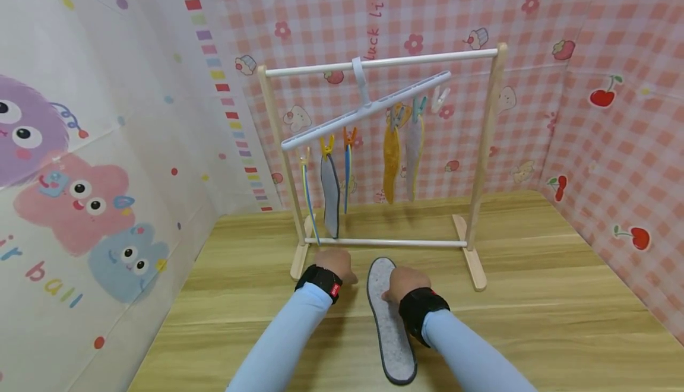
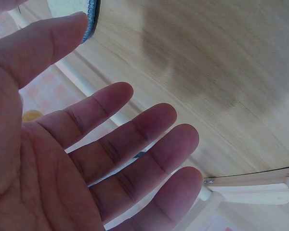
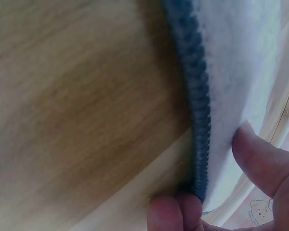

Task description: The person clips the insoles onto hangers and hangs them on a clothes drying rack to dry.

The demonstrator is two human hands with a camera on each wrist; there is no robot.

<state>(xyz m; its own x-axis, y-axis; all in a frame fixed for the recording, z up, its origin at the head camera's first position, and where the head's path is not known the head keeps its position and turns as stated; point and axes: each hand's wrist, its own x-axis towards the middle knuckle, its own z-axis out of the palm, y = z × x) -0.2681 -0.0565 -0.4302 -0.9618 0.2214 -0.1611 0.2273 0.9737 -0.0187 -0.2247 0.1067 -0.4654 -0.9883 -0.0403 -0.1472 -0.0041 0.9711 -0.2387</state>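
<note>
A grey felt insole (image 1: 396, 344) with a dark stitched edge lies lengthwise on the wooden table in front of the rack. My right hand (image 1: 410, 285) pinches its right edge: in the right wrist view the thumb (image 3: 260, 159) presses the pale face and the fingertips (image 3: 166, 214) are at the stitched rim (image 3: 197, 96). To the left of the insole, my left hand (image 1: 335, 263) is held near the rack's lower bar, touching nothing visible. The left wrist view shows its fingers (image 2: 149, 159) spread and slightly bent, the palm bare.
A wooden rack (image 1: 483, 142) stands behind the hands, its white top bar (image 1: 427, 59) carrying a tilted hanger (image 1: 395, 100). Clipped below are a grey insole (image 1: 330, 199), a yellow insole (image 1: 392, 163), a pale insole (image 1: 412, 157) and edge-on ones. A white clip (image 1: 439, 100) holds nothing.
</note>
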